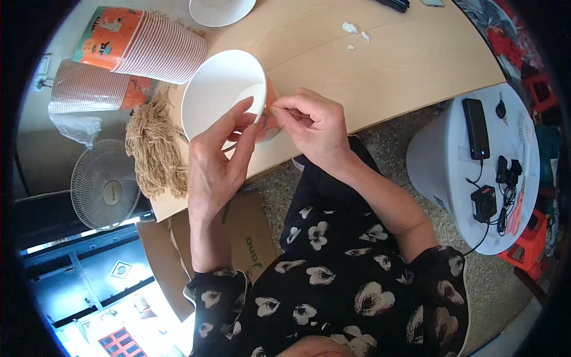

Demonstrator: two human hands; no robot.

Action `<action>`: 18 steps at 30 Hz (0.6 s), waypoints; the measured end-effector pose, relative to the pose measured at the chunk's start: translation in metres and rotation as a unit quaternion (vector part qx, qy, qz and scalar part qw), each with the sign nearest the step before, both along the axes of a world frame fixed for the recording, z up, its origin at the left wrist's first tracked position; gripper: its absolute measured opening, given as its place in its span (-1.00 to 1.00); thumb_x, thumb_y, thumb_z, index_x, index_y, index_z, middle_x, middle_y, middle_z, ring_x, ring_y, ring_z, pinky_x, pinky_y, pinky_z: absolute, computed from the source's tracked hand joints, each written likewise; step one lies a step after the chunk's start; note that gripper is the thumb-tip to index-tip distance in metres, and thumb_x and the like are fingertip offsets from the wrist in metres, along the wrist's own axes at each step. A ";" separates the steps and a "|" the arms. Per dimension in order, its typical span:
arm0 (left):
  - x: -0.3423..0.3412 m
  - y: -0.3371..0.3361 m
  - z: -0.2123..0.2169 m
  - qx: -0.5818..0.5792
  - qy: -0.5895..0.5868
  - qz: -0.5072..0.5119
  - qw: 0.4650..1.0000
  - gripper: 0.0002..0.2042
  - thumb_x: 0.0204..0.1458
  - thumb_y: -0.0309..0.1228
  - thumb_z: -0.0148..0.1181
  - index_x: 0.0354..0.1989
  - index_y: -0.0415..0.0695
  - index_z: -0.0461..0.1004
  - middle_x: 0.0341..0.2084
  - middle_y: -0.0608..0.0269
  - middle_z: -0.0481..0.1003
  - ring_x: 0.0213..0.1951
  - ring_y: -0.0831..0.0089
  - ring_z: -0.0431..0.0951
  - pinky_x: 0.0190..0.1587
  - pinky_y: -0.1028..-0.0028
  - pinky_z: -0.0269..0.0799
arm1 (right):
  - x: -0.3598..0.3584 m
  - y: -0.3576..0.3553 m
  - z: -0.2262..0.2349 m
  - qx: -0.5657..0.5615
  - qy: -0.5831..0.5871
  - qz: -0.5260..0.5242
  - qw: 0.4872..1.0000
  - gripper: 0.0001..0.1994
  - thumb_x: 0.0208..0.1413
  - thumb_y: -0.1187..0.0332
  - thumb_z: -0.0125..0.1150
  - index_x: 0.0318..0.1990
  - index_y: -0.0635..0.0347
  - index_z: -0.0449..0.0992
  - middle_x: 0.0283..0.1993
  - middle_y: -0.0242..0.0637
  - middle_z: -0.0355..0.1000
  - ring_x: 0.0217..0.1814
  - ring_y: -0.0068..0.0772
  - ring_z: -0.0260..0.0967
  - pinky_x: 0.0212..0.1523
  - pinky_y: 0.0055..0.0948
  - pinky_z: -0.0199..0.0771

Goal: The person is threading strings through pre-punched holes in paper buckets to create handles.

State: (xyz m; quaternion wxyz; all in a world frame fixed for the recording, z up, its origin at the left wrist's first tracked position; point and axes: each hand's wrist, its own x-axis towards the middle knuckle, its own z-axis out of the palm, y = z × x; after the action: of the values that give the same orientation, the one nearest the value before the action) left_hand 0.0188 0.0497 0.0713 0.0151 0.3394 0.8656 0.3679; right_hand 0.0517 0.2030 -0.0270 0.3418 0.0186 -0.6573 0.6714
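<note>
View from above of a seated person working at a wooden desk. The left hand is gripping a paper cup, white inside and orange outside, which is lying tilted on its side above the desk's near edge with its mouth facing the camera; the thumb is reaching inside the rim while the remaining fingers are wrapping the outer wall. The right hand is pressing thumb and forefinger together in a pinch at the cup's orange outer wall, just beside the rim; what they are pinching is too small to tell. A bundle of tan fibre strands is lying on the desk just left of the cup. Two stacks of nested orange cups are resting on their sides further back. A white stool carrying black chargers and cables is standing well apart on the right.
</note>
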 end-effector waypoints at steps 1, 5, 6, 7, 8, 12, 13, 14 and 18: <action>0.000 0.000 0.001 0.000 0.000 0.001 1.000 -0.67 0.18 -0.55 0.18 0.11 -0.35 0.47 -0.29 0.05 0.64 -0.27 0.41 0.66 -0.19 0.43 0.58 | 0.000 -0.001 -0.001 -0.010 0.004 0.005 1.000 -0.96 0.04 0.60 0.31 -0.34 0.34 0.58 -0.47 -0.26 0.47 -0.51 -0.53 0.41 -0.52 -0.52 0.35; 0.000 0.000 0.002 -0.003 -0.022 0.000 1.000 -0.68 0.19 -0.53 0.16 0.11 -0.33 0.48 -0.31 0.06 0.64 -0.28 0.45 0.64 -0.21 0.45 0.56 | 0.000 0.001 -0.002 -0.011 0.003 0.014 1.000 -0.95 0.04 0.61 0.32 -0.33 0.34 0.58 -0.47 -0.27 0.47 -0.49 -0.54 0.41 -0.52 -0.53 0.35; -0.001 -0.001 0.003 -0.001 -0.032 0.001 0.999 -0.69 0.20 -0.53 0.15 0.11 -0.31 0.49 -0.31 0.08 0.64 -0.28 0.46 0.64 -0.22 0.46 0.55 | 0.000 0.001 -0.003 -0.010 0.003 0.015 1.000 -0.95 0.04 0.61 0.32 -0.33 0.34 0.58 -0.47 -0.27 0.47 -0.49 -0.54 0.41 -0.52 -0.53 0.35; -0.003 -0.003 0.002 0.000 -0.031 0.002 1.000 -0.69 0.20 -0.53 0.15 0.11 -0.31 0.49 -0.31 0.08 0.64 -0.28 0.46 0.64 -0.22 0.46 0.55 | 0.000 0.001 -0.003 -0.001 -0.001 0.023 1.000 -0.94 0.07 0.63 0.30 -0.29 0.36 0.60 -0.43 -0.33 0.45 -0.45 -0.64 0.39 -0.49 -0.60 0.34; -0.008 -0.005 0.001 0.008 -0.023 -0.015 1.000 -0.71 0.21 -0.54 0.14 0.09 -0.30 0.50 -0.34 0.09 0.64 -0.31 0.48 0.63 -0.24 0.48 0.54 | 0.001 0.001 -0.004 0.007 -0.006 0.029 1.000 -0.92 0.11 0.64 0.28 -0.24 0.37 0.61 -0.40 -0.40 0.44 -0.41 -0.75 0.36 -0.46 -0.68 0.33; -0.026 -0.001 0.006 -0.017 -0.043 -0.050 0.998 -0.77 0.21 -0.55 0.14 0.01 -0.28 0.55 -0.41 0.11 0.63 -0.38 0.53 0.61 -0.31 0.52 0.51 | 0.002 0.002 0.001 0.016 -0.014 0.039 0.999 -0.91 0.11 0.64 0.28 -0.24 0.37 0.61 -0.38 -0.38 0.46 -0.39 -0.73 0.38 -0.44 -0.68 0.35; -0.029 0.000 0.005 -0.015 -0.042 -0.049 0.998 -0.77 0.21 -0.55 0.14 0.01 -0.28 0.55 -0.41 0.11 0.63 -0.38 0.53 0.61 -0.31 0.52 0.51 | 0.003 0.003 0.000 0.023 -0.023 0.040 0.999 -0.91 0.11 0.64 0.28 -0.23 0.37 0.61 -0.37 -0.38 0.47 -0.39 -0.73 0.38 -0.43 -0.68 0.36; -0.033 0.001 0.004 -0.016 -0.064 -0.063 0.996 -0.80 0.20 -0.55 0.15 -0.04 -0.29 0.56 -0.44 0.13 0.63 -0.41 0.55 0.60 -0.33 0.53 0.51 | 0.003 0.003 0.000 0.029 -0.031 0.041 0.998 -0.91 0.11 0.64 0.29 -0.23 0.37 0.61 -0.36 -0.37 0.48 -0.38 -0.73 0.39 -0.42 -0.68 0.37; -0.040 0.003 0.003 -0.025 -0.068 -0.092 0.993 -0.88 0.15 -0.55 0.20 -0.19 -0.30 0.58 -0.49 0.18 0.62 -0.45 0.61 0.58 -0.38 0.55 0.50 | -0.001 0.000 -0.001 -0.007 -0.004 0.032 0.999 -0.96 0.05 0.57 0.33 -0.34 0.30 0.59 -0.47 -0.29 0.46 -0.51 -0.56 0.39 -0.52 -0.53 0.33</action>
State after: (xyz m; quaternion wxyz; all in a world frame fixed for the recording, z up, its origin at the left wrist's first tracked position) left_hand -0.0209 0.0523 0.0739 0.1165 0.3910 0.8367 0.3654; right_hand 0.0504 0.2033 -0.0275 0.3175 0.0344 -0.6533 0.6864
